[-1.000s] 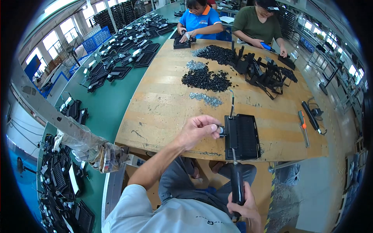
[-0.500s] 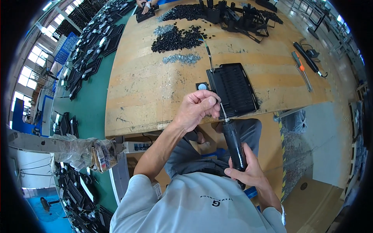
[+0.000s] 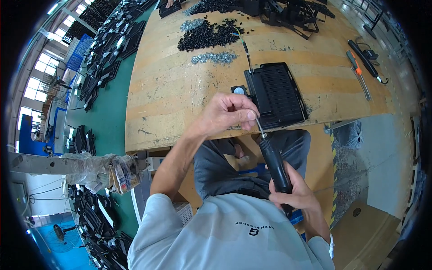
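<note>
My right hand (image 3: 294,191) is wrapped round the black body of an electric screwdriver (image 3: 274,164), its bit pointing up and away from me. At the tip of the bit, the thumb and fingers of my left hand (image 3: 231,112) are pinched together; whatever small piece is between them is hidden. Just beyond, a black finned housing (image 3: 274,94) lies at the table's near edge, with a cable (image 3: 246,51) running out of its far end. A small black part with a pale round lens (image 3: 239,90) sits against the housing's left side.
Heaps of black fittings (image 3: 204,36) and clear or silvery small pieces (image 3: 213,58) lie farther up the wooden table (image 3: 162,99). Black brackets (image 3: 288,18) are piled at the back. On the right are an orange-handled screwdriver (image 3: 357,72) and another black power screwdriver (image 3: 364,58). A green bench (image 3: 105,101) holds several black lamps.
The view has shifted slightly, so the table sits higher and farther right in it. Both hands keep their holds, with the bit still at my left fingertips.
</note>
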`<state>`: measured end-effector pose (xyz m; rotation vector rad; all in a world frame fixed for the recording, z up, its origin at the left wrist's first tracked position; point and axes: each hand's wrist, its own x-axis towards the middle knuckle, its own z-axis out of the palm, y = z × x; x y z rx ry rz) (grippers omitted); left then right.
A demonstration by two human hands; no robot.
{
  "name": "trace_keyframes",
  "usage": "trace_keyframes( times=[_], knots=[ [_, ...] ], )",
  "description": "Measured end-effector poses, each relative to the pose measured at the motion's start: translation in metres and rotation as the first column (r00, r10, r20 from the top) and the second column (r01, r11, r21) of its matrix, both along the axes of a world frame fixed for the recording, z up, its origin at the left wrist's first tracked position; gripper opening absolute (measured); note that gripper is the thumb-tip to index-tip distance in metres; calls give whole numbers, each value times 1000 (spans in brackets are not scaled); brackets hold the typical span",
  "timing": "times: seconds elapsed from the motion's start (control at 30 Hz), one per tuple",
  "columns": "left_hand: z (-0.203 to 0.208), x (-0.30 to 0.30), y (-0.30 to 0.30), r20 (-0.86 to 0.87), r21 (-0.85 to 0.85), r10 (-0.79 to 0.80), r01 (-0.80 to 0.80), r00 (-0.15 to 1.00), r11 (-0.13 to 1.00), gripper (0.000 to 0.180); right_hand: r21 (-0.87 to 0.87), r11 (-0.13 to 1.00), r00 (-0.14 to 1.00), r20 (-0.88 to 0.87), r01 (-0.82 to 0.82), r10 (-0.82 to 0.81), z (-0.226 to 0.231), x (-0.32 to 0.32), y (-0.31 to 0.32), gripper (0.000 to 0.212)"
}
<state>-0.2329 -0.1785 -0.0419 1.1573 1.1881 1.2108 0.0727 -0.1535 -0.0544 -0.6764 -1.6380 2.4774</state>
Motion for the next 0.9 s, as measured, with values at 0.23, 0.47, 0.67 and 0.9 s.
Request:
trace_keyframes(
  times=[0.23,0.47,0.67,0.9],
  knots=[
    [37,-2,21,-192,-82,-241,230,951,970,8,-17,997,997,-5,79,-79,-8,-1,-14,73],
    [-19,43,7,567,-62,72,-45,821,997,14,340,916,965,72,213,-252,-18,-2,-20,60],
    [-23,60,0,542,-14,142,-161,828,987,18,371,903,955,112,217,-275,-19,-2,-23,62],
    [5,48,-12,242,35,176,-190,954,981,26,311,927,969,65,208,-239,-20,-13,-21,65]
  ],
)
